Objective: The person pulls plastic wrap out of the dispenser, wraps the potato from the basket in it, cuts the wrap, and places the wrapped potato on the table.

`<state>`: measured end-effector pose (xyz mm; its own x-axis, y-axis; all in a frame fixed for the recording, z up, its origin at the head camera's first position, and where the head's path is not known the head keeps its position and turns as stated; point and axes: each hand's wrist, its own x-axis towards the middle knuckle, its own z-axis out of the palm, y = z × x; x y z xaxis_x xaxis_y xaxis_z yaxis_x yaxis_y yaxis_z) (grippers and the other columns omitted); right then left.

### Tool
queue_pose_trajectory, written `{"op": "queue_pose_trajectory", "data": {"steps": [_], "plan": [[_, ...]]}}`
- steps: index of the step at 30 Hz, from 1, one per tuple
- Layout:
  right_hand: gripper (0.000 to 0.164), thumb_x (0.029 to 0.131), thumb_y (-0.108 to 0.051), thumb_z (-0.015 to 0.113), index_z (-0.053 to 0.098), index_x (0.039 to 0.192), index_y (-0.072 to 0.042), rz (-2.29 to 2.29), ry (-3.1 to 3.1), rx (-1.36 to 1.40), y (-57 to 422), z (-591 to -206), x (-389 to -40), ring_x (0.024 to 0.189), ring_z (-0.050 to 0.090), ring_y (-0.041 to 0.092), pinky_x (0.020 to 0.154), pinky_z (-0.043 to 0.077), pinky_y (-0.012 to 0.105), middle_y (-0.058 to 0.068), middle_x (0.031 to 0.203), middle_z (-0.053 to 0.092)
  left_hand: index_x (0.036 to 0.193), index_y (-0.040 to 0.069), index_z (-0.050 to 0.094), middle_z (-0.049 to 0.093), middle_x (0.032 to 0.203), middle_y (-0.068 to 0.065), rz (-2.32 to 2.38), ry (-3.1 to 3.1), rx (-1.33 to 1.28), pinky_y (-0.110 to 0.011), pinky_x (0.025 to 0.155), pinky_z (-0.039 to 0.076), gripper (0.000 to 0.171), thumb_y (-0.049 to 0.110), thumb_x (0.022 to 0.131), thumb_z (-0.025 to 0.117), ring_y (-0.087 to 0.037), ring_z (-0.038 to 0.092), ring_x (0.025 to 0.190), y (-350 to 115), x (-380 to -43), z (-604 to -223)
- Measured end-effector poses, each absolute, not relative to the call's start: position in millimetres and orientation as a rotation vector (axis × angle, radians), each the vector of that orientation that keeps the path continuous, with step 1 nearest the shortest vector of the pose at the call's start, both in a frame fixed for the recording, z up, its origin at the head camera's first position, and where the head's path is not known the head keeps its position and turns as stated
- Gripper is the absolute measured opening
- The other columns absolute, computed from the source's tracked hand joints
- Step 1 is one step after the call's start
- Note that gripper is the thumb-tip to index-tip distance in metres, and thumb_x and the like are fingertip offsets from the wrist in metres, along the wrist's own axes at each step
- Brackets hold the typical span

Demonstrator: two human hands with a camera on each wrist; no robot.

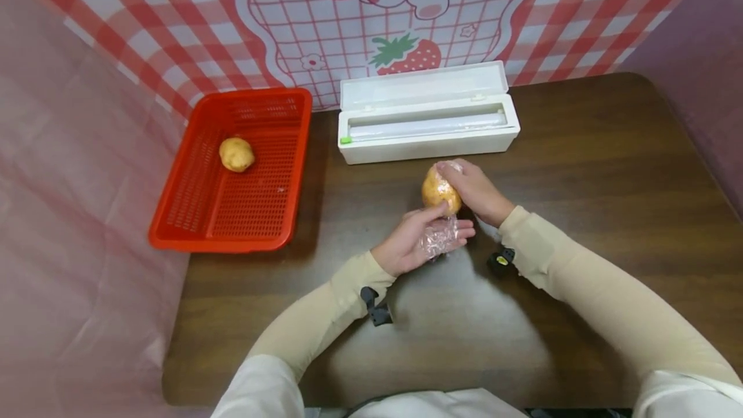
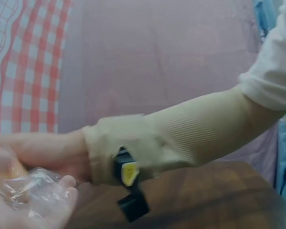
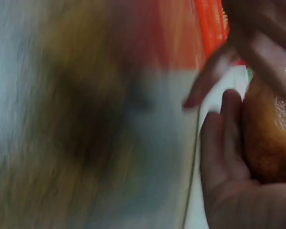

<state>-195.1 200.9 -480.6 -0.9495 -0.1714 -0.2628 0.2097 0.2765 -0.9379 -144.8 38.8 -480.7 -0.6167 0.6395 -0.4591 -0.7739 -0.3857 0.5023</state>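
A yellow-brown potato (image 1: 436, 189), with clear plastic wrap about it, is held between both hands above the table. My right hand (image 1: 477, 189) grips it from the upper right, fingers and thumb bent round it. Under its lower edge lies my left hand (image 1: 407, 242), palm up, thumb touching the potato and other fingers stretched out. Crumpled clear plastic wrap (image 1: 438, 237) hangs from the potato over the left palm and fingers. The right wrist view shows the potato (image 3: 267, 138) shiny under the wrap, close to the fingers of both hands.
A white wrap dispenser box (image 1: 429, 147) stands behind the hands, lid up, with a roll (image 1: 426, 128) inside. At the left, a red plastic basket (image 1: 293, 211) holds another potato (image 1: 236, 154). The brown wooden table (image 1: 609, 211) meets a checked cloth at the back.
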Motion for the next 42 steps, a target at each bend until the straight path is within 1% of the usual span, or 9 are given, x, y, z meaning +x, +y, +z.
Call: {"op": "queue_pose_trajectory", "data": {"steps": [5, 8, 13, 19, 22, 28, 33, 37, 42], "plan": [[0.054, 0.104, -0.037, 0.052, 0.045, 0.133, 0.008, -1.781, 2.12, -0.004, 207, -489, -198, 0.103, 0.056, 0.019, 0.084, 0.051, 0.023, 0.02, 0.126, 0.05, 0.136, -0.016, 0.044, 0.061, 0.126, -0.034, 2.064, 1.009, -0.332, -0.043, 0.098, 0.05, 0.037, 0.002, 0.104, 0.048, -0.038, 0.063, 0.117, 34, -137, -476], [0.05, 0.104, -0.034, 0.053, 0.043, 0.131, 0.007, -1.784, 2.058, -0.051, 208, -494, -197, 0.099, 0.059, 0.016, 0.081, 0.053, 0.023, 0.018, 0.123, 0.051, 0.142, -0.015, 0.032, 0.067, 0.114, -0.033, 2.075, 1.124, -0.374, -0.041, 0.09, 0.055, 0.046, -0.003, 0.101, 0.049, -0.035, 0.07, 0.103, 34, -140, -472], [0.044, 0.106, -0.032, 0.051, 0.042, 0.129, 0.004, -1.785, 1.966, -0.137, 205, -499, -196, 0.094, 0.062, 0.016, 0.077, 0.055, 0.026, 0.018, 0.12, 0.051, 0.148, 0.0, 0.015, 0.071, 0.09, -0.03, 2.112, 1.373, -0.355, -0.036, 0.066, 0.06, 0.06, -0.006, 0.098, 0.048, -0.027, 0.073, 0.069, 37, -143, -466], [0.037, 0.108, -0.026, 0.047, 0.041, 0.127, 0.005, -1.899, 1.781, -0.161, 202, -495, -194, 0.096, 0.063, 0.016, 0.078, 0.056, 0.026, 0.018, 0.124, 0.047, 0.116, 0.006, 0.034, 0.071, 0.076, -0.023, 2.089, 1.69, -0.157, -0.03, 0.054, 0.058, 0.023, -0.005, 0.099, 0.045, -0.021, 0.07, 0.058, 40, -142, -462], [0.031, 0.108, -0.025, 0.046, 0.045, 0.123, 0.002, -1.94, 1.702, -0.18, 200, -495, -194, 0.091, 0.064, 0.013, 0.073, 0.056, 0.023, 0.015, 0.118, 0.051, 0.112, 0.006, 0.042, 0.071, 0.076, -0.022, 2.063, 1.814, -0.02, -0.032, 0.054, 0.058, 0.013, -0.001, 0.102, 0.047, -0.021, 0.07, 0.059, 39, -143, -464], [0.029, 0.111, -0.025, 0.038, 0.054, 0.104, -0.002, -2.023, 1.377, -0.242, 198, -498, -192, 0.065, 0.06, 0.015, 0.054, 0.051, 0.025, 0.009, 0.084, 0.061, 0.115, -0.003, 0.046, 0.072, 0.086, -0.023, 2.121, 2.068, 0.446, -0.039, 0.057, 0.058, 0.016, 0.002, 0.101, 0.052, -0.027, 0.071, 0.063, 33, -144, -466], [0.029, 0.11, -0.031, 0.038, 0.046, 0.114, -0.003, -2.064, 1.317, -0.147, 199, -496, -190, 0.076, 0.063, 0.015, 0.063, 0.055, 0.025, 0.01, 0.096, 0.06, 0.097, -0.002, 0.065, 0.072, 0.091, -0.012, 1.596, 2.738, 1.275, -0.022, 0.075, 0.054, 0.007, 0.0, 0.092, 0.06, -0.018, 0.068, 0.08, 26, -142, -476], [0.038, 0.11, -0.038, 0.037, 0.042, 0.124, -0.003, -2.068, 1.266, -0.063, 199, -490, -189, 0.086, 0.066, 0.018, 0.07, 0.058, 0.028, 0.012, 0.103, 0.063, 0.101, -0.002, 0.073, 0.071, 0.112, -0.013, 0.958, 3.084, 1.868, -0.032, 0.098, 0.048, 0.022, 0.004, 0.088, 0.057, -0.025, 0.064, 0.104, 21, -140, -486], [0.037, 0.109, -0.04, 0.039, 0.056, 0.116, -0.007, -2.121, 1.126, -0.046, 196, -486, -186, 0.086, 0.068, 0.015, 0.071, 0.057, 0.026, 0.007, 0.098, 0.068, 0.123, -0.01, 0.065, 0.06, 0.134, -0.025, 0.467, 3.247, 1.998, -0.044, 0.113, 0.036, 0.043, 0.007, 0.088, 0.048, -0.036, 0.054, 0.13, 17, -138, -498]]}}
